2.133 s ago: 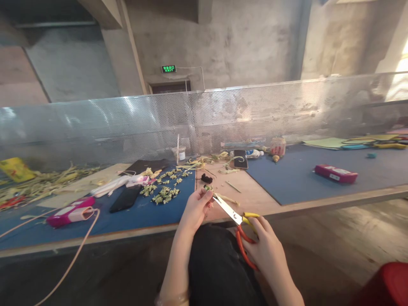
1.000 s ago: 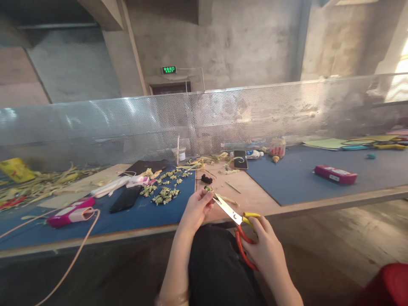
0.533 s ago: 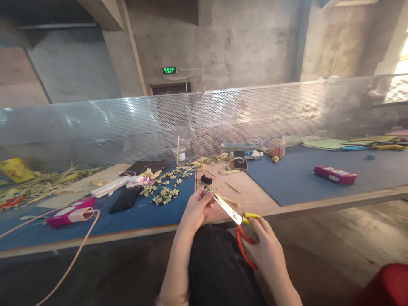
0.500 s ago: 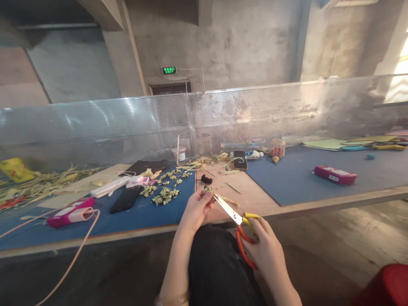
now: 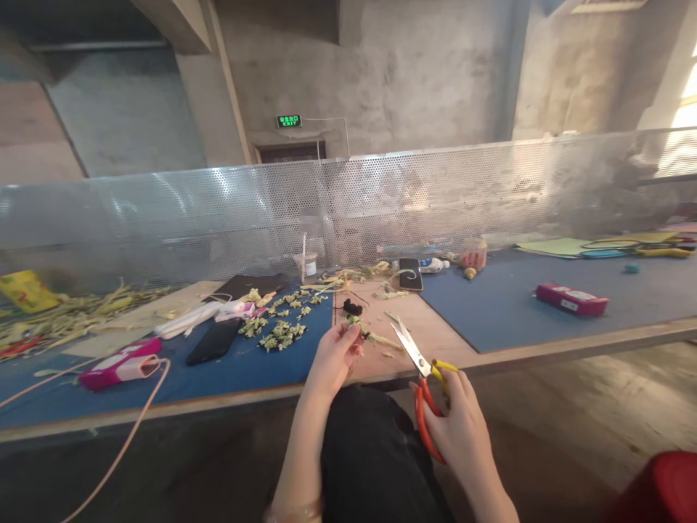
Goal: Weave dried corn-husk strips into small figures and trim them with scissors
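Note:
My left hand (image 5: pixel 333 359) pinches a small green, plant-like piece (image 5: pixel 353 319) between thumb and fingers, just over the table edge. Much of that piece is hidden by the fingertips. To the right of it, my right hand (image 5: pixel 464 418) grips a pair of scissors (image 5: pixel 418 357) with one red and one yellow handle. The blades are slightly parted, point up and left, and stand apart from the green piece. Behind my left hand lies a tangle of black thread (image 5: pixel 353 307). Several small green knotted pieces (image 5: pixel 283 335) are heaped on the blue mat to the left.
Phones (image 5: pixel 215 341) (image 5: pixel 410 274), pink boxes (image 5: pixel 123 365) (image 5: pixel 571 300) and a bottle (image 5: pixel 434 265) lie on the table. Dried strips (image 5: pixel 103 303) pile up at the far left. A perforated metal screen (image 5: pixel 245 211) runs along the back. A pink cable (image 5: pixel 133 428) hangs over the front edge.
The scissors have moved right and slightly up, away from my left hand, and their blades have parted. My left hand has barely moved.

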`<control>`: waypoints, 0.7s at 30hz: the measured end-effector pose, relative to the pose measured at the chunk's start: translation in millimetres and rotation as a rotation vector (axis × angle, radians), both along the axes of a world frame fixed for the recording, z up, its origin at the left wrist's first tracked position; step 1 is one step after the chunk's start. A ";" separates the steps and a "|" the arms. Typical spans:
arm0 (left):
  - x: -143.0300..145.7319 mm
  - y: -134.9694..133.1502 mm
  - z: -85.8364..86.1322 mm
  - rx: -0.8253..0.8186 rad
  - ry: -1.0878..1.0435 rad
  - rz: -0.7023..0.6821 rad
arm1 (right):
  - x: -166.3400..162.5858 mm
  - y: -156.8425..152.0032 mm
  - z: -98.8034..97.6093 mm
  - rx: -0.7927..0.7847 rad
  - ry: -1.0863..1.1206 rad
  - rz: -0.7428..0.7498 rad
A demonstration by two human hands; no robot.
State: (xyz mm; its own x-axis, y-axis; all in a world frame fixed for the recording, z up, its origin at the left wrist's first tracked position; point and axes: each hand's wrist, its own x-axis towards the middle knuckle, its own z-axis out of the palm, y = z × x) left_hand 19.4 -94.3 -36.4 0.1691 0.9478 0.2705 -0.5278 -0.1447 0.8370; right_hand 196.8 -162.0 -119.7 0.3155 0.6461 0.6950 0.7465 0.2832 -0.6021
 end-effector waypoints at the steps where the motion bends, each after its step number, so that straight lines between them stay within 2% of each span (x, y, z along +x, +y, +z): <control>1: 0.6 -0.8 1.1 -0.014 -0.016 0.013 | -1.0 -0.1 -0.1 0.002 0.001 0.015; 9: 1.0 -4.3 6.3 -0.049 -0.065 0.026 | -3.8 -2.1 3.4 -0.067 0.064 0.118; 12: 0.0 -2.8 5.0 -0.062 -0.079 0.036 | -4.6 -6.3 8.9 -0.117 0.151 0.203; 17: -1.4 0.1 2.1 -0.070 -0.112 0.022 | -8.7 -20.2 23.4 -0.299 0.391 0.504; 21: -1.1 0.1 3.0 -0.091 -0.120 0.013 | -7.3 -30.7 30.2 -0.427 0.477 0.707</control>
